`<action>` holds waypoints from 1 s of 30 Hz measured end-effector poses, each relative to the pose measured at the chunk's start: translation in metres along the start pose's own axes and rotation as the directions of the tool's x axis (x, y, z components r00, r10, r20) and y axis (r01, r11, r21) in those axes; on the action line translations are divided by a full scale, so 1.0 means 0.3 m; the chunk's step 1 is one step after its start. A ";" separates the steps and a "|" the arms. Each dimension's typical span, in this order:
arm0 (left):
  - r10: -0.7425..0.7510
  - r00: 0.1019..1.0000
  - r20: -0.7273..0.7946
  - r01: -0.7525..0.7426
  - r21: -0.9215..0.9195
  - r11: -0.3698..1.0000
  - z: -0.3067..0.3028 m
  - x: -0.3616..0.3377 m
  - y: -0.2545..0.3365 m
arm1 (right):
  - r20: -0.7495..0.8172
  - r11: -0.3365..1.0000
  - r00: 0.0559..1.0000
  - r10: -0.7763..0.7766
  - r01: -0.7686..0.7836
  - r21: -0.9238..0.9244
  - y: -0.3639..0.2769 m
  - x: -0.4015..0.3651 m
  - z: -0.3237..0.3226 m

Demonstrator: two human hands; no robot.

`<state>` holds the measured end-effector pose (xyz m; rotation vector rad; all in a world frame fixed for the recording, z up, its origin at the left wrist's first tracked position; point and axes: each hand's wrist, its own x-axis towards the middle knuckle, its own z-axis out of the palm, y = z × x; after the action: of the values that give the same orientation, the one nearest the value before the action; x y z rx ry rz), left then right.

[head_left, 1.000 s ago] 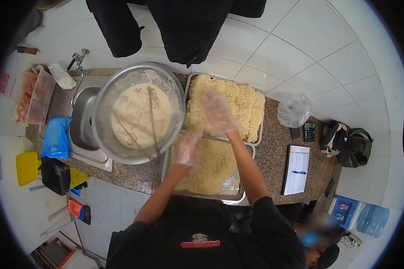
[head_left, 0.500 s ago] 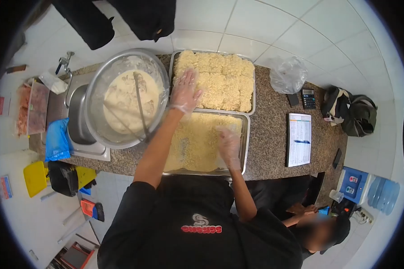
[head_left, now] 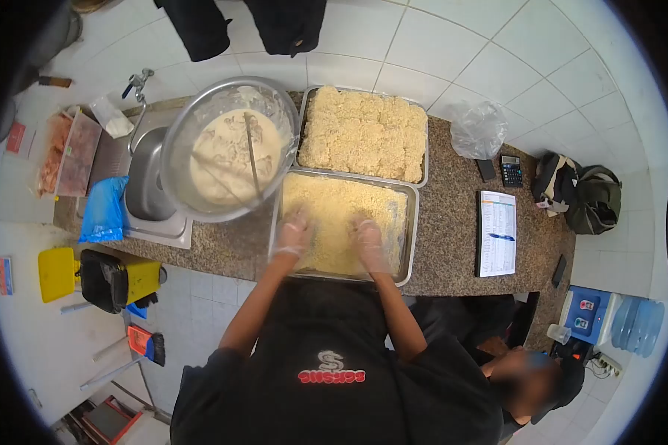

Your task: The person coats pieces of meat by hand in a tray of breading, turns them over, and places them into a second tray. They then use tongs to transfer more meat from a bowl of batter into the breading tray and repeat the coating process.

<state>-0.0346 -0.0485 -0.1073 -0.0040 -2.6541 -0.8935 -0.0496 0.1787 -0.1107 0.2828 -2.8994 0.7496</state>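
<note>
My left hand [head_left: 295, 233] and my right hand [head_left: 367, 243], both in clear plastic gloves, are down in the crumbs [head_left: 330, 215] of the near metal tray [head_left: 414, 230]. One is at the tray's left side, the other right of its middle. The fingers of both are blurred and partly sunk in the crumbs. Behind it, the far metal tray [head_left: 426, 159] holds rows of crumb-coated pieces [head_left: 364, 133]. At the left a large metal bowl [head_left: 172, 159] contains pale batter [head_left: 226, 174] with pieces and a long utensil [head_left: 252, 148] in it.
A sink [head_left: 150, 174], a blue bag [head_left: 104, 211] and a plastic tub of meat [head_left: 78, 156] are at the left. Right of the trays lie a plastic bag [head_left: 479, 130], a calculator [head_left: 511, 171] and a clipboard with paper [head_left: 496, 233]. Another person [head_left: 527, 382] is at the lower right.
My left hand has come down from the coated pieces on the far tray into the near tray's crumbs. My right hand has shifted slightly left within the near tray. The view has shifted slightly.
</note>
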 end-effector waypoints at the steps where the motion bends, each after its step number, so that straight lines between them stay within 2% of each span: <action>1: 0.035 0.998 0.048 -0.035 0.001 0.999 0.040 0.011 -0.030 | -0.002 0.991 1.000 0.003 -0.003 0.137 -0.011 0.017 -0.003; 2: 0.068 0.993 0.098 -0.068 0.002 0.998 0.070 -0.002 -0.054 | 0.002 0.962 1.000 0.008 -0.008 0.273 -0.023 0.031 -0.005; 3: 0.060 0.994 0.088 -0.061 -0.001 0.998 0.050 -0.012 -0.036 | 0.005 0.963 1.000 -0.003 0.002 0.268 -0.038 0.052 -0.005; 5: -0.167 0.977 0.131 0.191 -0.200 0.961 -0.019 0.000 0.018 | -0.180 0.933 0.982 0.066 0.003 0.359 -0.070 0.102 -0.006; 6: -0.165 0.979 0.122 0.187 -0.201 0.962 -0.025 0.007 0.026 | -0.185 0.933 0.981 0.058 0.013 0.359 -0.052 0.099 0.020; 8: -0.237 0.946 0.221 0.235 0.038 0.971 -0.038 0.007 0.029 | -0.278 0.988 0.949 -0.151 0.135 -0.075 -0.002 0.097 0.077; 9: -0.239 0.948 0.211 0.236 0.039 0.971 -0.033 -0.004 0.012 | -0.290 0.939 0.919 -0.266 0.179 -0.294 0.014 0.090 0.108; 10: -0.045 0.995 0.083 0.050 -0.052 0.997 -0.017 -0.017 -0.014 | -0.278 0.842 0.882 -0.381 0.206 -0.499 0.046 0.084 0.129; 11: 0.142 0.988 -0.063 -0.148 -0.114 0.982 0.002 -0.023 -0.040 | -0.241 0.701 0.838 -0.490 0.215 -0.680 0.085 0.097 0.146; 12: 0.133 0.988 -0.073 -0.141 -0.110 0.984 0.007 -0.029 -0.047 | -0.176 0.526 0.793 -0.584 0.204 -0.826 0.129 0.116 0.162; 13: -0.101 0.994 -0.049 0.074 -0.388 0.919 0.008 -0.052 -0.045 | -0.087 0.326 0.751 -0.655 0.177 -0.929 0.176 0.140 0.182; 14: -0.313 0.949 0.037 0.267 -0.625 0.733 0.009 -0.076 -0.043 | 0.015 0.112 0.712 -0.702 0.131 -0.985 0.205 0.120 0.214; 15: -0.315 0.949 0.033 0.265 -0.625 0.734 -0.004 -0.089 -0.043 | 0.013 0.113 0.708 -0.706 0.131 -0.985 0.162 0.130 0.191; 16: -0.256 0.964 -0.071 0.185 -0.510 0.840 -0.029 -0.096 -0.041 | -0.288 0.744 0.791 -0.539 0.288 -0.603 0.076 0.160 0.139; 17: -0.185 0.970 -0.160 0.114 -0.375 0.920 -0.058 -0.108 -0.034 | -0.370 0.952 0.904 -0.215 0.278 0.125 0.022 0.174 0.109; 18: -0.189 0.970 -0.155 0.119 -0.375 0.919 -0.093 -0.118 -0.012 | -0.365 0.953 0.906 -0.213 0.275 0.126 0.023 0.178 0.120; 19: -0.227 0.967 -0.117 0.169 -0.375 0.911 -0.129 -0.123 0.005 | -0.278 0.936 0.910 -0.307 0.235 -0.263 0.034 0.196 0.149; 20: -0.269 0.960 -0.075 0.224 -0.371 0.901 -0.163 -0.135 0.028 | -0.156 0.766 0.920 -0.360 0.196 -0.612 0.044 0.204 0.177; 21: -0.277 0.958 -0.069 0.234 -0.365 0.901 -0.177 -0.150 0.031 | -0.147 0.770 0.923 -0.357 0.201 -0.606 0.024 0.221 0.168; 22: -0.250 0.967 -0.041 0.228 -0.290 0.930 -0.186 -0.159 0.029 | 0.069 0.839 0.948 -0.311 0.308 -0.449 -0.013 0.244 0.134; 23: -0.220 0.975 -0.012 0.212 -0.213 0.954 -0.196 -0.164 0.028 | 0.282 0.893 0.914 -0.291 0.365 -0.264 -0.045 0.256 0.103; 24: -0.151 0.979 -0.137 0.112 -0.257 0.960 -0.198 -0.163 0.047 | 0.279 0.894 0.914 -0.295 0.368 -0.258 -0.055 0.248 0.086; 25: -0.151 0.978 -0.141 0.112 -0.251 0.961 -0.205 -0.167 0.051 | 0.210 0.918 0.895 -0.393 0.395 0.038 -0.053 0.226 0.066; 26: -0.135 0.976 -0.174 0.087 -0.258 0.962 -0.210 -0.166 0.053 | 0.115 0.851 0.876 -0.468 0.412 0.326 -0.054 0.207 0.047; 27: -0.121 0.971 -0.205 0.064 -0.265 0.962 -0.208 -0.164 0.055 | 0.116 0.847 0.873 -0.475 0.418 0.328 -0.063 0.182 0.022; 28: -0.128 0.970 -0.209 0.070 -0.265 0.962 -0.196 -0.166 0.053 | 0.132 0.914 0.954 -0.271 0.211 0.347 -0.069 0.148 -0.005; 29: -0.278 0.952 -0.127 0.221 -0.340 0.914 -0.182 -0.168 0.051 | 0.153 0.932 0.987 -0.052 -0.007 0.361 -0.075 0.135 -0.025; 30: -0.416 0.909 -0.027 0.372 -0.398 0.839 -0.173 -0.182 0.049 | 0.162 0.932 0.985 -0.050 -0.012 0.361 -0.101 0.130 -0.045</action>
<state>0.0347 -0.0615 -0.0775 0.5028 -2.3648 -1.4914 -0.0798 0.1536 -0.0779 0.4307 -2.8875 1.3190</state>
